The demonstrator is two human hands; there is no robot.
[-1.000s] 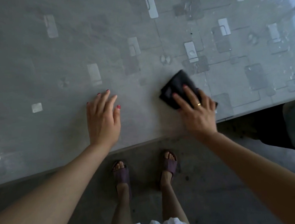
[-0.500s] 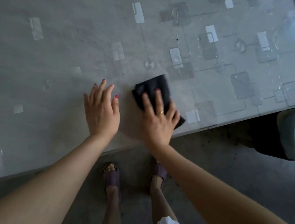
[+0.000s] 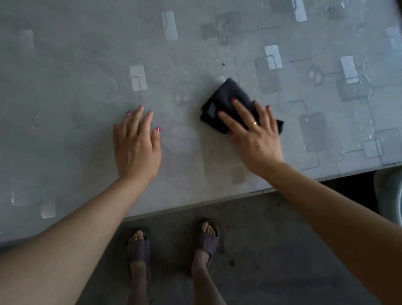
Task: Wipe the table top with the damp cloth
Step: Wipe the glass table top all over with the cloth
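Mid-wipe: the right hand [image 3: 255, 133] presses flat on the dark cloth [image 3: 226, 101] near the worktop [image 3: 60, 68] front edge, left hand [image 3: 136, 144] spread empty alongside, water beads remaining at far right.

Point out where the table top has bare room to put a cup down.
Most of the table top is bare: the whole stretch left of the left hand, and the far strip beyond both hands. A narrower free patch lies between the left hand and the right hand. It is crowded only where the right hand presses the dark cloth.
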